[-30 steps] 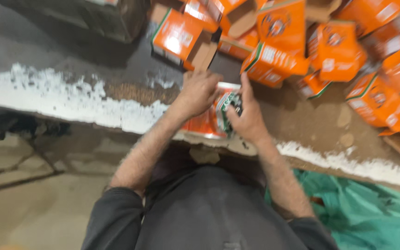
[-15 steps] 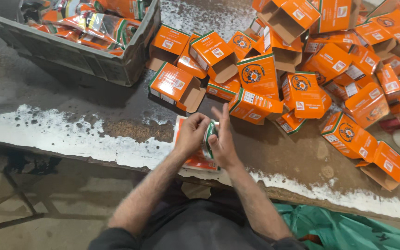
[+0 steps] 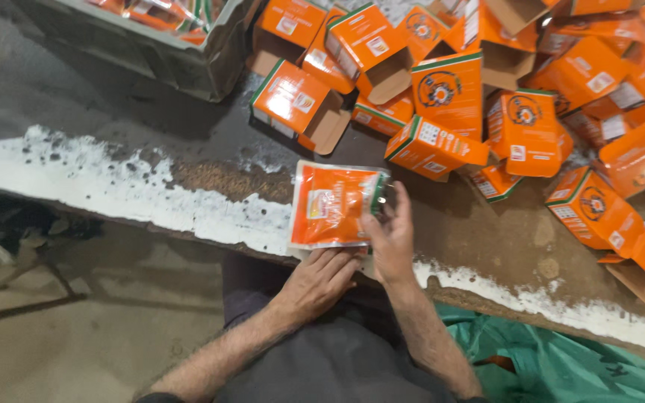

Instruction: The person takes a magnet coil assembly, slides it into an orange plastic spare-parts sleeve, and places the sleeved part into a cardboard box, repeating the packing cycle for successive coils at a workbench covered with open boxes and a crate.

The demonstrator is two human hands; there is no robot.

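A long dark table (image 3: 98,142) runs across the view, its near edge crusted with a rough white band flecked with dark spots. Beyond the edge on the near side lies a dull floor (image 3: 61,336), and a crumpled green sheet (image 3: 561,366) shows at the lower right beside the person's dark shirt.

At the far left of the table stands a grey crate (image 3: 181,63), holding orange packets that show over its rim. Across the far and right parts of the table sprawls a heap of orange cartons (image 3: 487,89) with green edges, many lying on their sides with flaps open and brown insides showing. One open carton (image 3: 296,104) lies apart from the heap, just beyond the packet in hand; another closed carton (image 3: 595,209) lies to the right near the edge.

At the table's near edge, over the white band, sits a flat orange pouch (image 3: 334,205) with a clear border. The right hand (image 3: 390,239) grasps it at its right side, fingers curled over the edge. The left hand (image 3: 319,280) lies just below the pouch's lower edge, fingers stretched out loosely and touching or nearly touching it, not gripping anything.
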